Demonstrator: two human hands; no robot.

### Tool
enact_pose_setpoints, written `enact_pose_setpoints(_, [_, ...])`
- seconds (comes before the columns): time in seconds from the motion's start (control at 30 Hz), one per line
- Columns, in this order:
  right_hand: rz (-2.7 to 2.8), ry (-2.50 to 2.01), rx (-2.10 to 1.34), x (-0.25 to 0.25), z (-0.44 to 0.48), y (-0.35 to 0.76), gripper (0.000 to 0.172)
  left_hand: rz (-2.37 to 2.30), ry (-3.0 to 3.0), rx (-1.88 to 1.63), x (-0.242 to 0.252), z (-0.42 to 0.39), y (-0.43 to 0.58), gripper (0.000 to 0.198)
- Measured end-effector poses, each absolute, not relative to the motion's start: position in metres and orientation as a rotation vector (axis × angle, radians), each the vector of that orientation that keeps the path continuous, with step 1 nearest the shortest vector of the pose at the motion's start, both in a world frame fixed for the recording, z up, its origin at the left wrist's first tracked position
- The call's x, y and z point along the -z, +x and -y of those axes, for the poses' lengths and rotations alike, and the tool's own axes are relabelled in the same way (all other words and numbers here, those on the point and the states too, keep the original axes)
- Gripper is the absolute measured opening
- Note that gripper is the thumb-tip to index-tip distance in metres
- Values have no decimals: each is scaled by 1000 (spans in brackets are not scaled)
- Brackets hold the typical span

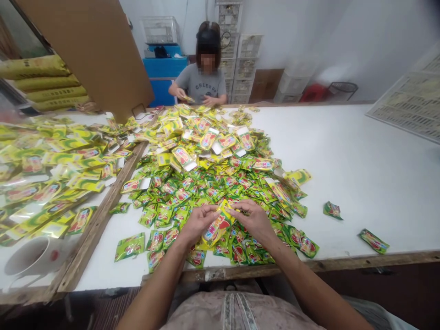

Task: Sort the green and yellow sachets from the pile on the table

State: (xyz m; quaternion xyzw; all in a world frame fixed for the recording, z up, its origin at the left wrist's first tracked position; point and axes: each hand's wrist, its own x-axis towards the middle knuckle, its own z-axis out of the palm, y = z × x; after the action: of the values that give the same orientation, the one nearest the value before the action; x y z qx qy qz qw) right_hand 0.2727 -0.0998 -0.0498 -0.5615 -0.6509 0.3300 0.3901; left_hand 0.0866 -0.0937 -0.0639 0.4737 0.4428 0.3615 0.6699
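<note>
Between my two hands is a small yellow box (216, 228) with a red and colourful print, tilted above the pile. My left hand (200, 223) pinches its upper left edge. The fingers of my right hand (253, 219) are closed at its top right corner. Under and around both hands lies a heap of green sachets (192, 190). Behind that heap, flat yellow boxes (209, 137) are piled up, some with white end flaps showing. One green sachet (129, 246) lies apart to the left of my left hand.
A wooden strip (103, 215) divides the white table (343, 156); more yellow boxes (51, 160) lie left of it, with a white mug (30, 261). A co-worker (206, 73) handles a packet across the table. Two sachets lie at right. A white crate (410, 101) stands far right.
</note>
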Motion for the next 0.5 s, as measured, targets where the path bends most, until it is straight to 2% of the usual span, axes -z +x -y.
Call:
enact_pose_setpoints(0.1, [1644,-1395,-915,46,100,274,23,-987,1079,-799,64,93,83,47])
enact_pose_setpoints(0.3, [1755,-1489,-611,40,106,268,16,-983,1059,-840,65,94,84,49])
enact_pose_setpoints(0.5, [1719,-1344,-1080,44,106,275,20,-893,1043,-794,58,98,81,42])
